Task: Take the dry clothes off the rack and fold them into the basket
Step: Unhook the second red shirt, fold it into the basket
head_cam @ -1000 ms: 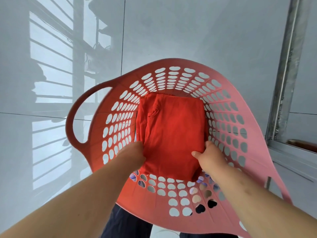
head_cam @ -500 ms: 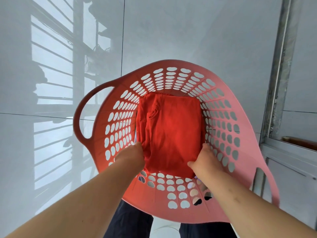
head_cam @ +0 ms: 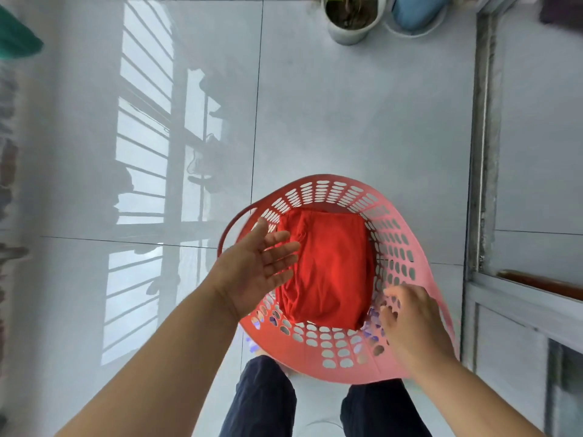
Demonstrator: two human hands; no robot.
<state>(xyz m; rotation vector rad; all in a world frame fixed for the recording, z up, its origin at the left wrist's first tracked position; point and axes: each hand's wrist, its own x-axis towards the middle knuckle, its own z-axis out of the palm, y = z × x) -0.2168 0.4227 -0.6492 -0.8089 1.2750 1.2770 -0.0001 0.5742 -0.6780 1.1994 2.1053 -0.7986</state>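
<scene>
Left hand (head_cam: pixel 252 272), right hand (head_cam: pixel 410 323) lifted off; red garment (head_cam: pixel 331 269) in basket (head_cam: pixel 347 373).

This looks like a home balcony or laundry corner. Glossy pale floor tiles (head_cam: pixel 347 121) mirror a barred window grille (head_cam: pixel 142 127) with what seem to be hanging clothes. A potted plant (head_cam: pixel 350 17) stands at the far edge, and a metal sliding-door track (head_cam: pixel 485 137) runs down the right side. A pink perforated laundry basket (head_cam: pixel 407 228) sits on the floor holding a folded red garment (head_cam: pixel 331 269), and a green cloth (head_cam: pixel 15 39) shows at the upper left edge.
</scene>
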